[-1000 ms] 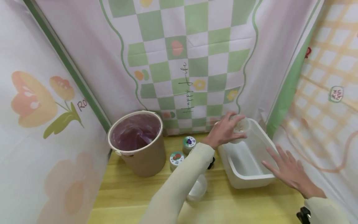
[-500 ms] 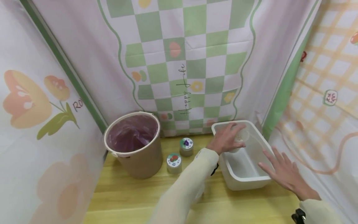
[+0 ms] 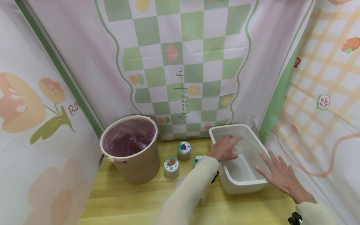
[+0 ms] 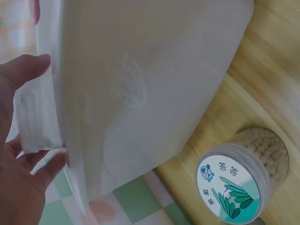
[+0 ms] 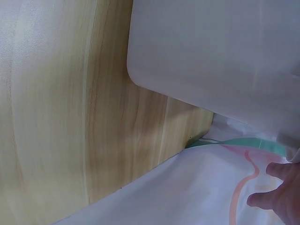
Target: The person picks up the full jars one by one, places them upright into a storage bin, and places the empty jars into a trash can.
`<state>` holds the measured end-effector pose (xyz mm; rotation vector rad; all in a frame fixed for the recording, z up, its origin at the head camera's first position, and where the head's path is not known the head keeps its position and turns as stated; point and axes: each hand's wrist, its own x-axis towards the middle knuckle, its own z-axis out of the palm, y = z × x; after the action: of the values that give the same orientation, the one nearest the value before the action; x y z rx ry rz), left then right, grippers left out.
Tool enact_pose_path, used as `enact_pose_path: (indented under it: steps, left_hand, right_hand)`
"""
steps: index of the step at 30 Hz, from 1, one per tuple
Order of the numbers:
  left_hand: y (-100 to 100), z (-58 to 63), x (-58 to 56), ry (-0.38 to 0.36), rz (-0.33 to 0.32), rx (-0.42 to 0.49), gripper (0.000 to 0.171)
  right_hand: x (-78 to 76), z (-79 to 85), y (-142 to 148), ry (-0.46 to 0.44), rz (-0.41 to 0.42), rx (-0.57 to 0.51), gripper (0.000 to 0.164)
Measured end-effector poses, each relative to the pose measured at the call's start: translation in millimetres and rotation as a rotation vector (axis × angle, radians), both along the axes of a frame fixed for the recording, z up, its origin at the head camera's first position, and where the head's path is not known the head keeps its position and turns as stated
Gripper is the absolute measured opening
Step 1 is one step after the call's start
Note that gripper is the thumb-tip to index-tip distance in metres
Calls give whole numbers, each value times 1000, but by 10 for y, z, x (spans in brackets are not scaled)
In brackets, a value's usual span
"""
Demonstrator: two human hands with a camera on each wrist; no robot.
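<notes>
Your left forearm (image 3: 187, 193) extends across the table (image 3: 126, 203) toward the white bin (image 3: 244, 188). Your left hand (image 3: 224, 149) grips a clear container (image 4: 36, 115), thumb on one side, fingers on the other; container within the bin's opening, depth below rim unclear. Your right hand (image 3: 281, 175): fingers spread, holding nothing, at the bin's right side; contact cannot be told. Leaf-labelled jar (image 4: 228, 188) stands just left of the bin.

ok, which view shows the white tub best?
Head: the white tub shows its open top, inside and most of its rim, though the left hand covers some. Left wrist shows one outer side close up; right wrist, only part of the outside.
</notes>
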<state>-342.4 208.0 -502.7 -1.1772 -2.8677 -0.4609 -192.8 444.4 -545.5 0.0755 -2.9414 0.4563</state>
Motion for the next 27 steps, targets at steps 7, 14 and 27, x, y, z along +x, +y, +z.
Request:
enact_pose_path:
  steps: [7,14,27]
  left_hand:
    - [80,-170,6,92,18,-147,91]
    - [27,-272,75,196,79,-279,84]
    - [-225,-36,10,133,86,-140,76]
  right_hand:
    - [36,34,21,-14,-10,11,72]
    - [35,-16,-53,-13,-3,-2,73]
    - [15,-3,-23,7,9,32,73]
